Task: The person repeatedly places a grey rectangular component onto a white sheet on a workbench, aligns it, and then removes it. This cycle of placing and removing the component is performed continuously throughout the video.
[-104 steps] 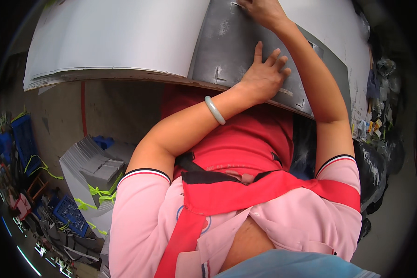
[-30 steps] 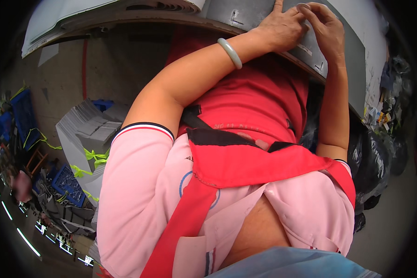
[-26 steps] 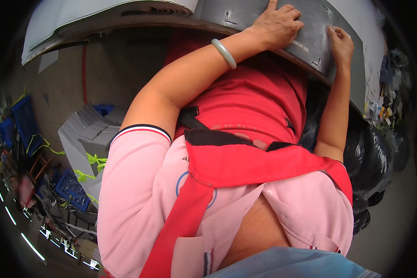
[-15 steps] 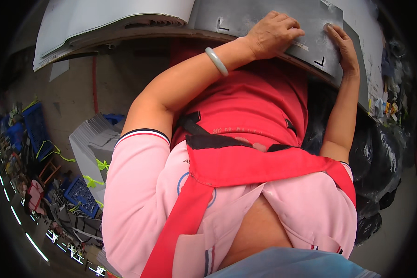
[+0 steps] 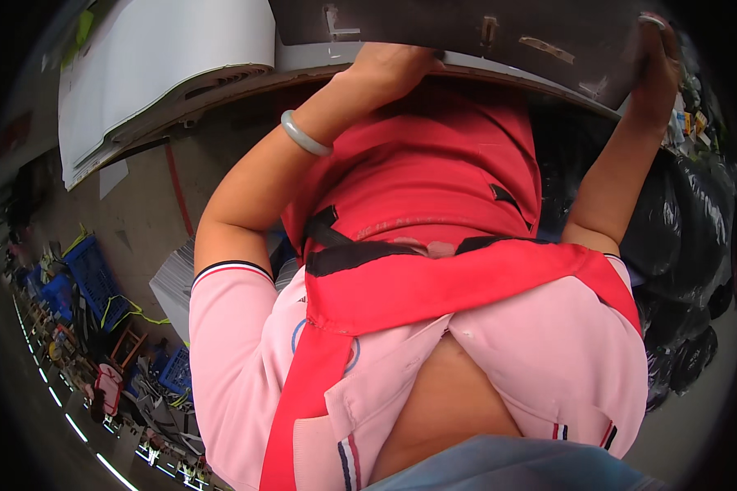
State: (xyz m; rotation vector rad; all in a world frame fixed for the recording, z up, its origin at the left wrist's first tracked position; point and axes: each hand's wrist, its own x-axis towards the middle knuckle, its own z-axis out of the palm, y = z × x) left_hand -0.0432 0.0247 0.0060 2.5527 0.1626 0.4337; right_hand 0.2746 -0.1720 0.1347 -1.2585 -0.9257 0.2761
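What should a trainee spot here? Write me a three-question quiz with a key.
1. Multiple choice: Where is the pale bangle worn? A: the person's right wrist. B: the person's left wrist. C: an upper arm.
2. True or false: The white sheets lie to the left of the dark panel.
3. Fill in: The ____ hand is at the dark panel's right edge.

Key: 1. B. 2. True. 3. The right hand.

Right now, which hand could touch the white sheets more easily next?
Probably the left hand: nearer the white sheets, by the near edge of the dark sheet. The right hand is across, at that sheet's right edge.
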